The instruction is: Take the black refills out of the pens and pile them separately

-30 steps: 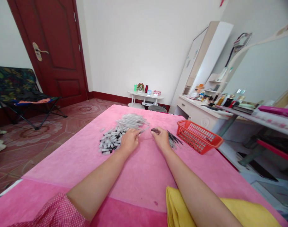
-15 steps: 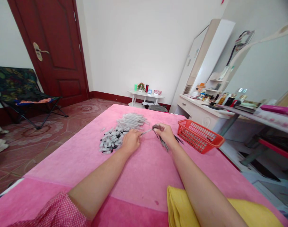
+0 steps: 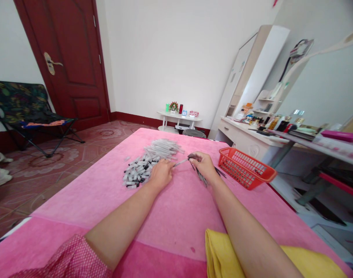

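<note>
My left hand (image 3: 161, 173) rests on the pink cloth (image 3: 176, 216), fingers closed round one end of a thin grey tube (image 3: 180, 162). My right hand (image 3: 203, 165) is raised a little, closed on a bundle of thin dark sticks (image 3: 202, 178) that hang down from it, and its fingertips meet the tube's other end. Just left of my left hand lies a pile of short grey and black caps (image 3: 138, 172). Behind it is a heap of long grey tubes (image 3: 164, 148).
A red mesh basket (image 3: 246, 168) stands on the cloth to the right of my right hand. A yellow cloth (image 3: 280, 258) lies at the near right. A dresser with bottles, a small white table, a folding chair and a red door surround the table.
My right hand lifted off the cloth with the dark sticks and came to meet the grey tube held by my left hand. In the last half second little has moved.
</note>
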### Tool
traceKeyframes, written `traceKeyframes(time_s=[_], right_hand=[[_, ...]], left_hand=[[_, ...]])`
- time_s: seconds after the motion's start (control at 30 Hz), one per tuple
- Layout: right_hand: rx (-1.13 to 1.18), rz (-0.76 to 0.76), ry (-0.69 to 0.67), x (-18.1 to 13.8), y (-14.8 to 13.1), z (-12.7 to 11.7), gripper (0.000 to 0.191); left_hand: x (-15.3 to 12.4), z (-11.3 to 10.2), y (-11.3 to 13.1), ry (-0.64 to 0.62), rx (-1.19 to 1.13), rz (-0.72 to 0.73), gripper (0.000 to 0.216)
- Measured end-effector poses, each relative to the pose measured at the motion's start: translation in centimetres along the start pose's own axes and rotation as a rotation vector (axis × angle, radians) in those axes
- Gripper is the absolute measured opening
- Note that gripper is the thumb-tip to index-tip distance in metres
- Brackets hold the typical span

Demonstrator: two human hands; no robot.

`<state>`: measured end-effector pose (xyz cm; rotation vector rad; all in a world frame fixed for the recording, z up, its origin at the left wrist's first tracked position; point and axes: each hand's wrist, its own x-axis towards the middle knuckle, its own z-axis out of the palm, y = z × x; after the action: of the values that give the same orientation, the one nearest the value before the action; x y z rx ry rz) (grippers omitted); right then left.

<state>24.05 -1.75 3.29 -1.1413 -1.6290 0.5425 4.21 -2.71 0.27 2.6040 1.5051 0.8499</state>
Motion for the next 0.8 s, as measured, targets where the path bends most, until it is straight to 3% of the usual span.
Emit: traceKeyframes(time_s=[0.33,0.63,0.8], right_hand=[[0.020,0.012,-0.013,-0.1,0.2,0.1,0.018],[0.422,0.405,0.092,-0.6,-0.9,0.3,0.017],[0.416,0.498,0.126,-0.5,-0.6,0.3,0.017]], left_hand=[[0.0,0.5,-0.4,0.004,-0.024,0.009,0.032],[0.0,0.2,-0.1,-0.002,-0.022,-0.013,0.029],[0.0,0.3,-0.1,0.000,-0.017,-0.004,0.030]])
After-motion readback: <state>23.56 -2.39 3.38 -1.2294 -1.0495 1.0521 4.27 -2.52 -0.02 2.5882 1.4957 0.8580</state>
